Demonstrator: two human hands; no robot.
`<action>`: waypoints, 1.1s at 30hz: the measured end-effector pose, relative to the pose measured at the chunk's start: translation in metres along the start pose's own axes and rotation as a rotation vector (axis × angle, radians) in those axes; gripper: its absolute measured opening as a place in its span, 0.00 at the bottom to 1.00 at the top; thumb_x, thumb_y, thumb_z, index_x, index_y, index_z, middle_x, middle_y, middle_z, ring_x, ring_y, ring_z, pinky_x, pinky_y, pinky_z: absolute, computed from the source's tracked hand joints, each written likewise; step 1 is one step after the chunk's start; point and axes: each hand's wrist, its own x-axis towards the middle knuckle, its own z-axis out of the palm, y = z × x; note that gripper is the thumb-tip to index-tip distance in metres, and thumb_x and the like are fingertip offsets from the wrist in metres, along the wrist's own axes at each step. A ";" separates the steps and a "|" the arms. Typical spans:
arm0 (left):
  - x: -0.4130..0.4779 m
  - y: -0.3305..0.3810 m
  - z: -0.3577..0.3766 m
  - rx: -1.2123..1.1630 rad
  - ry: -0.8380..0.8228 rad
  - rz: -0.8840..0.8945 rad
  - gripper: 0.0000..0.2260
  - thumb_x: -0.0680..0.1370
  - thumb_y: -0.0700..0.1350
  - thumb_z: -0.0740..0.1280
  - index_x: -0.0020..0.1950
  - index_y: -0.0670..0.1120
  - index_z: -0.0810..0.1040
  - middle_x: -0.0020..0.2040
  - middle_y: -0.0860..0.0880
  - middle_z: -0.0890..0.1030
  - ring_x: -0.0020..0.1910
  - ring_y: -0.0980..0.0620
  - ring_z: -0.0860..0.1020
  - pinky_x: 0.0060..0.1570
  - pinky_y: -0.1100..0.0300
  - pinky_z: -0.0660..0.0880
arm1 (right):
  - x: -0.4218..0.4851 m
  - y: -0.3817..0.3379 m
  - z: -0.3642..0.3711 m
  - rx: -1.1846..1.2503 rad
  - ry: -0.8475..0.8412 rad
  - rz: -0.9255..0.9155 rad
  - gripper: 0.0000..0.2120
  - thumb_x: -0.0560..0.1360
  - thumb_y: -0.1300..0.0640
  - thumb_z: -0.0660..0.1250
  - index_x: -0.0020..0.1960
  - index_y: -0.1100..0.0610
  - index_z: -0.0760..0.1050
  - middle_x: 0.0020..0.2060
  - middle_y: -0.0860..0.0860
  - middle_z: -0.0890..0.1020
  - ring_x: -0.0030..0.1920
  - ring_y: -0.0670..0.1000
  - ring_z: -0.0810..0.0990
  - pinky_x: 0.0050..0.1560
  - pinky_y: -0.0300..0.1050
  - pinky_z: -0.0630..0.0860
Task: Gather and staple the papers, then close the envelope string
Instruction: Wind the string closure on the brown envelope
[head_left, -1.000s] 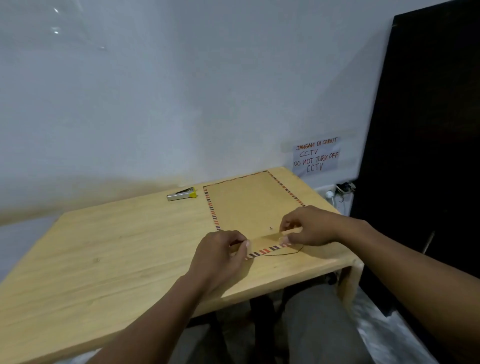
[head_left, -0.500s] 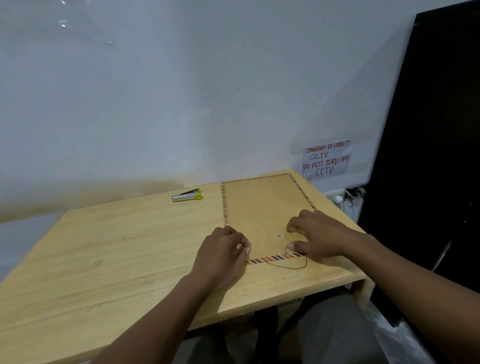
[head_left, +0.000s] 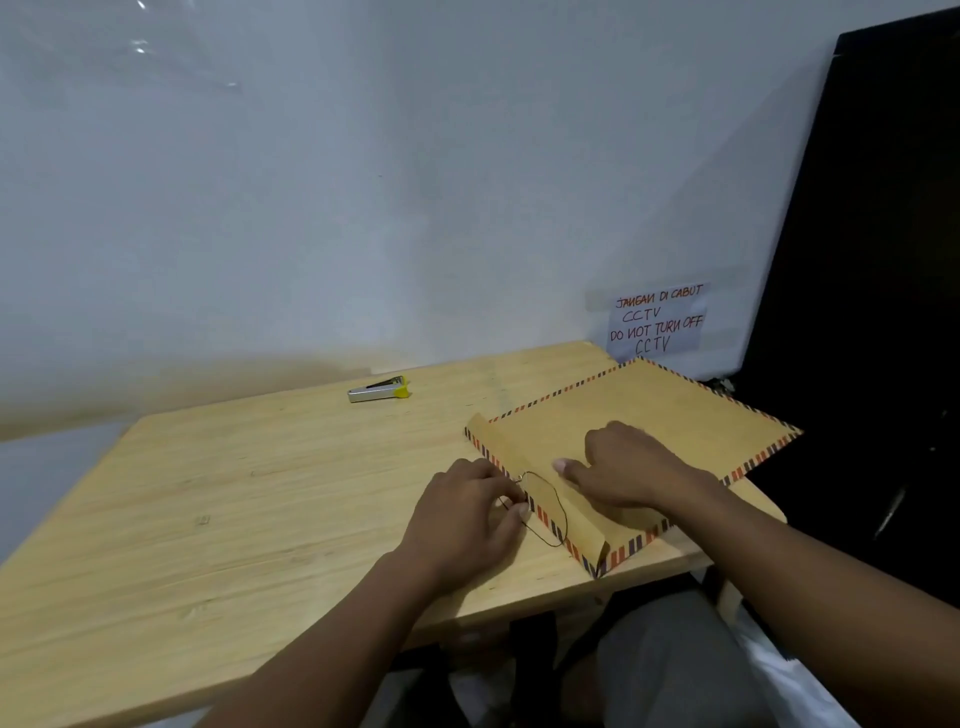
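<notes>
A large brown envelope (head_left: 660, 410) with a red-and-blue striped border lies on the right part of the wooden table (head_left: 234, 519), turned at an angle, its far corner past the table's right edge. Its flap is folded over along the near-left side. A thin black string (head_left: 558, 506) loops across the flap. My left hand (head_left: 467, 519) pinches the string at the flap's striped edge. My right hand (head_left: 623, 467) presses flat on the envelope, index finger stretched toward the flap. No loose papers show. A silver stapler (head_left: 378, 391) with a yellow end lies at the table's far edge.
A grey wall stands behind the table, with a handwritten CCTV notice (head_left: 657, 319) taped low on the right. A dark panel (head_left: 883, 260) fills the right side. My lap shows below the table's front edge.
The envelope has turned clockwise, its corner now hanging past the right edge. The flap is folded over. My left hand has taken hold of the string; my right hand shifted to press on the envelope.
</notes>
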 end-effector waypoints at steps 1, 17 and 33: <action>0.001 0.000 0.001 0.023 0.001 -0.003 0.15 0.80 0.59 0.61 0.60 0.56 0.82 0.59 0.57 0.81 0.59 0.55 0.73 0.58 0.52 0.73 | 0.003 0.002 -0.003 -0.057 -0.006 -0.032 0.28 0.78 0.34 0.57 0.61 0.57 0.75 0.62 0.57 0.75 0.62 0.60 0.72 0.55 0.53 0.72; 0.024 0.002 0.004 0.150 -0.038 -0.061 0.19 0.81 0.61 0.58 0.67 0.54 0.77 0.67 0.55 0.78 0.67 0.53 0.72 0.66 0.54 0.68 | 0.022 0.005 -0.007 -0.033 -0.165 -0.046 0.32 0.74 0.34 0.64 0.74 0.46 0.65 0.68 0.56 0.66 0.63 0.60 0.75 0.61 0.55 0.75; 0.047 -0.064 -0.011 0.079 -0.174 -0.055 0.13 0.82 0.52 0.59 0.65 0.53 0.73 0.64 0.53 0.77 0.61 0.54 0.74 0.55 0.61 0.71 | 0.038 -0.032 0.002 0.076 0.102 -0.246 0.16 0.77 0.45 0.67 0.64 0.47 0.73 0.59 0.47 0.75 0.61 0.51 0.74 0.51 0.47 0.73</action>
